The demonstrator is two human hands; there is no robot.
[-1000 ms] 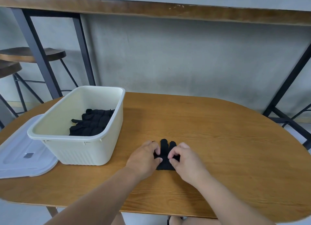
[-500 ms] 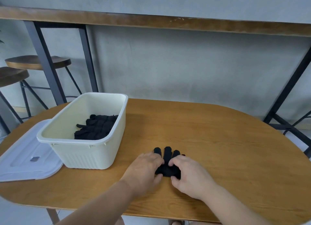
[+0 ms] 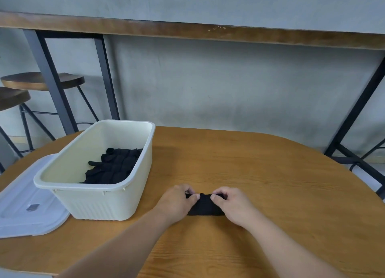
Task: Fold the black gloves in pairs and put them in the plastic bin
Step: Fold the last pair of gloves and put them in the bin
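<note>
Glove fingers that stuck out past the hands half a second ago are now folded under, leaving a compact black bundle.

Both the left hand (image 3: 177,202) and right hand (image 3: 231,206) pinch the folded black gloves (image 3: 205,207) at the far edge, thumbs on top, on the wooden table (image 3: 270,184). Just left stands the cream plastic bin (image 3: 100,200), holding more black gloves (image 3: 114,167), beside its clear lid (image 3: 25,211).

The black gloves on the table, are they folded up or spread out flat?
Folded. The black gloves form a short compact bundle with no glove fingers sticking out, pinched by the left hand and right hand.
</note>
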